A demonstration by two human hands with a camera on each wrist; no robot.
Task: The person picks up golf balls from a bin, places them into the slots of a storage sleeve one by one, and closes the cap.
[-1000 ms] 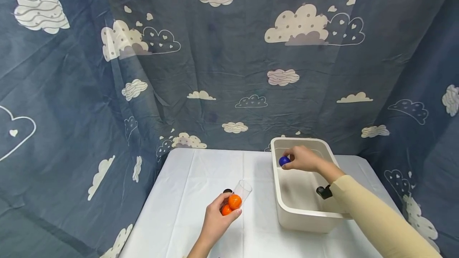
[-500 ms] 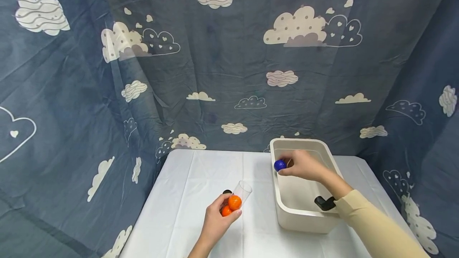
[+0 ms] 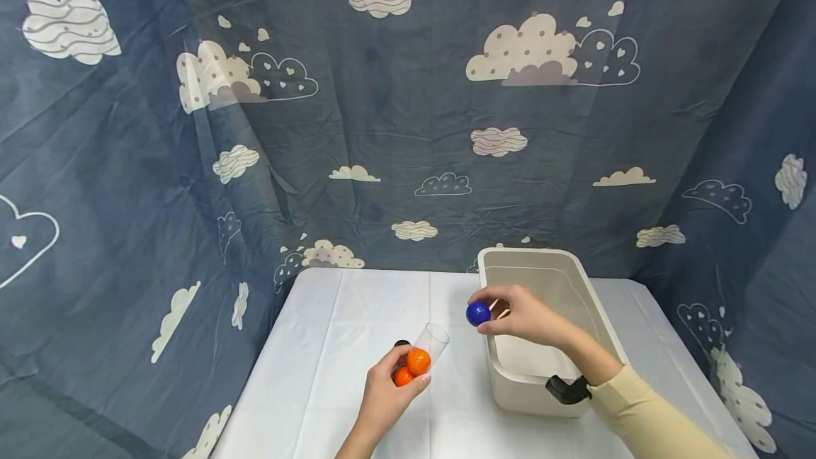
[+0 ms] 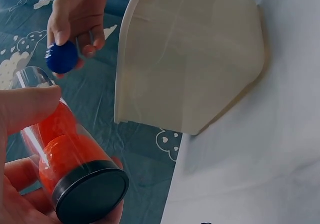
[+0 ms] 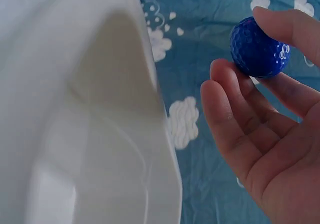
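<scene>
My left hand (image 3: pixel 387 387) grips a clear plastic tube (image 3: pixel 435 338) tilted over the table, its mouth up and to the right. Two orange balls (image 4: pixel 71 160) sit inside the tube, down by its black end cap (image 4: pixel 92 191). Between thumb and fingers, my right hand (image 3: pixel 525 314) pinches a blue golf ball (image 3: pixel 478 314); its dimples and a white marking show in the right wrist view. That ball is up and to the right of the tube's mouth, apart from it, at the left rim of the off-white bin (image 3: pixel 535 402).
The bin stands on the right of the white-covered table (image 3: pixel 357 303). Dark blue cloth (image 3: pixel 382 119) with cloud prints hangs behind and on both sides. A black wrist camera (image 3: pixel 567 389) on the right arm overlaps the bin's near rim.
My right hand has come out from over the bin, moving left and toward me with the blue golf ball. The left hand and the tube have stayed almost still.
</scene>
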